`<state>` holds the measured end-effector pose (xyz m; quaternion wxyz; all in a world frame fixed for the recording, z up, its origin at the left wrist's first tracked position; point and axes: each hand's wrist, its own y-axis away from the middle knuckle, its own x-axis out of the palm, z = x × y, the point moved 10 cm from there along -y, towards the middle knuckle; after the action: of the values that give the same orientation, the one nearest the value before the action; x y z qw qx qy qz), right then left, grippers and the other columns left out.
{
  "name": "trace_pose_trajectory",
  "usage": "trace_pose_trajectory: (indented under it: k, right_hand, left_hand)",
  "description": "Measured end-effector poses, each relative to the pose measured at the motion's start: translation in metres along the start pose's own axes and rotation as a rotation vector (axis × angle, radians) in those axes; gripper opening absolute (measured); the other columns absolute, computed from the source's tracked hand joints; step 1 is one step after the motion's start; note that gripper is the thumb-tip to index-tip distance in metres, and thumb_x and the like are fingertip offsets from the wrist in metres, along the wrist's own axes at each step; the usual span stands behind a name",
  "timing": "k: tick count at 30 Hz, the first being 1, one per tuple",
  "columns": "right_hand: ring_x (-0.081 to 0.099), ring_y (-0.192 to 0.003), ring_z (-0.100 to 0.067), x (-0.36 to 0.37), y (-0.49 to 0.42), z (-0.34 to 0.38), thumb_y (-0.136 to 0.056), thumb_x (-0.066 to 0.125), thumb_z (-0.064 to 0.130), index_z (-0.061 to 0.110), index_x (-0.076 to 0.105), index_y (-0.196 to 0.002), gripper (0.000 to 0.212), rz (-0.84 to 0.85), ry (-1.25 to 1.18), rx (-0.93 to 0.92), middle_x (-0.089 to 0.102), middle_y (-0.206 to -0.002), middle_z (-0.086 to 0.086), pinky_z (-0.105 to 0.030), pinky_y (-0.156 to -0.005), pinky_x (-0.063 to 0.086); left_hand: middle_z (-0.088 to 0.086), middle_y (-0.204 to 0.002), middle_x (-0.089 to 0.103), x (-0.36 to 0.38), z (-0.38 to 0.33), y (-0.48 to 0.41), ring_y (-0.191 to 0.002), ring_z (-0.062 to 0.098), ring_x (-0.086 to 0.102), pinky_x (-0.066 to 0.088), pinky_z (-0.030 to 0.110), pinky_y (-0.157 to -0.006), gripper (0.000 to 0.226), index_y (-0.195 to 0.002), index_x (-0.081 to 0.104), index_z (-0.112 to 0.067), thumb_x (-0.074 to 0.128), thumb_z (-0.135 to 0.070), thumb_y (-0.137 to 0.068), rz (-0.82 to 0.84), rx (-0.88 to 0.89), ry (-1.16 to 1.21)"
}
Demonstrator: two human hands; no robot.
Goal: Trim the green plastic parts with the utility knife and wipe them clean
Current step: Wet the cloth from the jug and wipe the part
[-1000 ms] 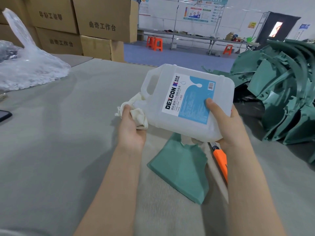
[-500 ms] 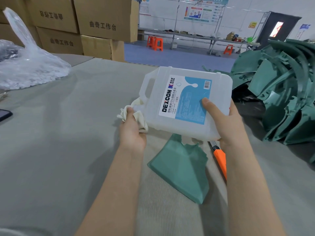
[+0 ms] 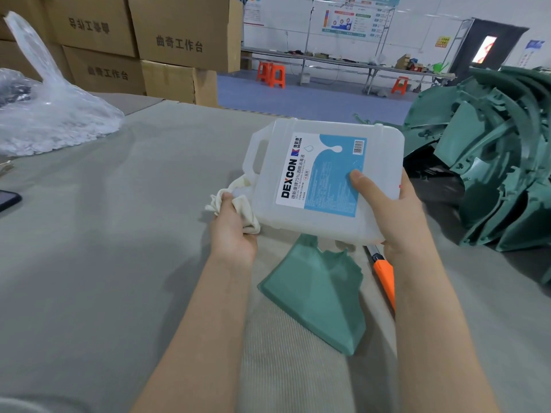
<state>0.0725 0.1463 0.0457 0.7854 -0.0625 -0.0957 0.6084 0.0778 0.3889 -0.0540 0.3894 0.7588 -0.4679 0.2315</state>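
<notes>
My right hand (image 3: 393,222) grips a clear plastic jug of alcohol (image 3: 322,177) with a blue and white label, tipped on its side above the table. My left hand (image 3: 232,228) holds a crumpled cream cloth (image 3: 238,204) against the jug's mouth end. Below the jug a flat green plastic part (image 3: 319,296) lies on the grey table cover. An orange utility knife (image 3: 384,275) lies just right of it, partly hidden by my right forearm.
A heap of green plastic parts (image 3: 492,162) fills the right side. A clear plastic bag (image 3: 50,114) sits at the far left, a dark phone (image 3: 7,199) at the left edge. Cardboard boxes (image 3: 179,40) stand stacked behind the table.
The jug has tilted back a little, its mouth end rising, and the cloth and my left hand have moved slightly down and right with it.
</notes>
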Motion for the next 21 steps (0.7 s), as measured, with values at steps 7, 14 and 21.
trace_pose_trajectory:
  k: [7, 14, 21]
  right_hand:
    - [0.071, -0.093, -0.01, -0.001, 0.0, -0.003, -0.079, 0.078, 0.031, 0.035, 0.057, -0.123, 0.049, 0.001, -0.017, 0.021, 0.07, -0.109, 0.013, -0.037, -0.075, 0.06]
    - [0.074, -0.089, -0.021, -0.001, 0.001, -0.017, -0.086, 0.072, 0.035, 0.031, 0.056, -0.125, 0.042, 0.054, -0.182, 0.164, 0.072, -0.111, 0.006, -0.052, -0.064, 0.059]
    - [0.073, -0.092, -0.02, 0.014, 0.005, -0.02, -0.09, 0.059, 0.053, 0.031, 0.057, -0.127, 0.043, 0.117, -0.416, 0.325, 0.073, -0.111, 0.005, -0.04, -0.065, 0.057]
  left_hand:
    - [-0.006, -0.068, 0.038, -0.001, -0.001, -0.001, -0.049, 0.005, 0.035, 0.02, 0.013, -0.03, 0.028, -0.072, 0.047, -0.02, 0.044, -0.023, -0.1, -0.005, -0.017, 0.009]
    - [-0.011, -0.038, 0.042, 0.038, -0.04, 0.02, -0.037, 0.003, 0.043, 0.036, 0.014, -0.035, 0.076, -0.029, 0.049, -0.021, 0.028, -0.002, -0.099, 0.243, 0.146, 0.126]
    - [-0.012, -0.038, 0.026, 0.062, -0.072, 0.037, -0.043, 0.008, 0.013, 0.015, 0.015, -0.043, 0.067, -0.037, 0.039, -0.023, 0.012, 0.014, -0.085, 0.459, 0.324, 0.067]
